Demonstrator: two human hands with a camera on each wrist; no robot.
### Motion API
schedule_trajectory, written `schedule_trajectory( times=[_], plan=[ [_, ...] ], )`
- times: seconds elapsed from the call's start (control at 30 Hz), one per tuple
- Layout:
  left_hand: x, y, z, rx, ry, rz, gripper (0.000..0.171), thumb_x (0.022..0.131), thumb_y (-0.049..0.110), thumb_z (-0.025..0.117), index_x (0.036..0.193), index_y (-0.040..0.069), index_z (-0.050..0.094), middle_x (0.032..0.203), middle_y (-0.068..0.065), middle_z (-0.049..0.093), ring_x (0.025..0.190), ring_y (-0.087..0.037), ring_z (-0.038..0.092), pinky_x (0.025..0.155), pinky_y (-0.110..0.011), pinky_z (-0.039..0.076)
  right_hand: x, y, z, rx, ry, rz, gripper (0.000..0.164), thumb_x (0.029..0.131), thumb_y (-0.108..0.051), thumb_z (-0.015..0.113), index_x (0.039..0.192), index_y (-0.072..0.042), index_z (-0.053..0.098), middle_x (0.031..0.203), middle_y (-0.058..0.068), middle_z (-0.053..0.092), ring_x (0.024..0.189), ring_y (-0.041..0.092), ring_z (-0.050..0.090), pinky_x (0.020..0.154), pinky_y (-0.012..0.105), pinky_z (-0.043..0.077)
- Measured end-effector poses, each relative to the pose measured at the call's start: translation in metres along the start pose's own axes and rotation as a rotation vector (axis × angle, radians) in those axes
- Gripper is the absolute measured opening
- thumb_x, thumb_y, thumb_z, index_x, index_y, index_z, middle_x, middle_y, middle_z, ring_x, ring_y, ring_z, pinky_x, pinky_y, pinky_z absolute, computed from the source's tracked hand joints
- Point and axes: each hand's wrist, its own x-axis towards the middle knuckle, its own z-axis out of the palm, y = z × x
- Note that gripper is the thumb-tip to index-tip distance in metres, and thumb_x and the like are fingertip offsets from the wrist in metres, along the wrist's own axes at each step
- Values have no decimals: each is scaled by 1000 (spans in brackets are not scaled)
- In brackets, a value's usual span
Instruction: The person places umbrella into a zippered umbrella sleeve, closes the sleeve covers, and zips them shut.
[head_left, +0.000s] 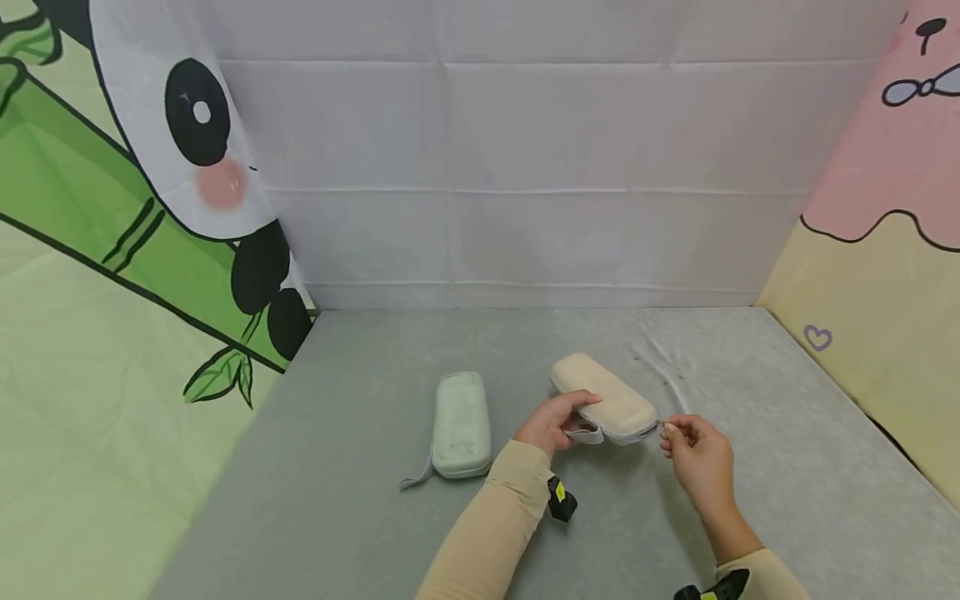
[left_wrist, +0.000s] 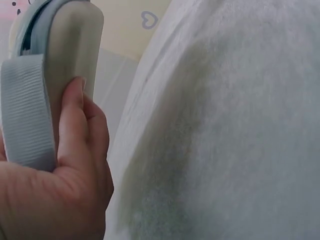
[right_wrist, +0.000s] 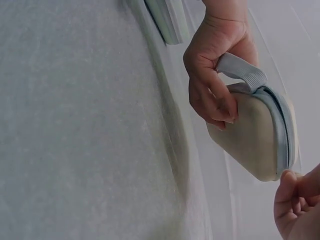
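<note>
A cream zip case (head_left: 603,390) with a grey-blue zipper band is held off the table by my left hand (head_left: 551,423). The thumb lies on one broad face and the fingers on the other. A ribbed grey-blue strap loop (left_wrist: 27,112) sticks out beside that hand. At the case's near right corner, my right hand (head_left: 701,462) pinches the zipper pull, mostly hidden by the fingertips. In the right wrist view, the zipper band (right_wrist: 286,132) shows a dark slit along part of its length. The inside of the case cannot be seen.
A pale green zip case (head_left: 462,423) lies on the grey cloth-covered table (head_left: 337,533) left of my left arm, its strap trailing toward the front left. Behind stands a white creased sheet (head_left: 540,133). Printed cartoon sheets flank both sides. Wrinkles run through the cloth at the back right.
</note>
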Motion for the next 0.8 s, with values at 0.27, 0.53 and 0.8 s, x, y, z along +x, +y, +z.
schedule_trajectory(
  times=[0.27, 0.53, 0.8],
  plan=[
    [9, 2, 9, -83, 27, 22, 16, 79, 12, 71, 71, 7, 59, 63, -4, 64, 49, -11, 58, 49, -21, 44, 11, 5, 2, 19, -23, 10, 8, 88, 5, 58, 89, 10, 63, 75, 18, 64, 55, 1, 55, 50, 18, 48],
    [16, -1, 16, -148, 54, 18, 14, 79, 10, 72, 76, 5, 59, 71, -6, 65, 56, -14, 61, 53, -25, 48, 14, 8, 0, 32, -32, 8, 8, 88, 5, 58, 90, 12, 62, 74, 16, 64, 55, 1, 55, 49, 17, 47],
    [20, -4, 24, -185, 94, 38, 14, 79, 9, 72, 84, 4, 60, 81, -8, 64, 70, -18, 63, 64, -29, 50, 19, 13, 0, 39, -25, 8, 8, 88, 5, 57, 89, 10, 63, 75, 17, 64, 55, 2, 55, 50, 19, 49]
  ],
)
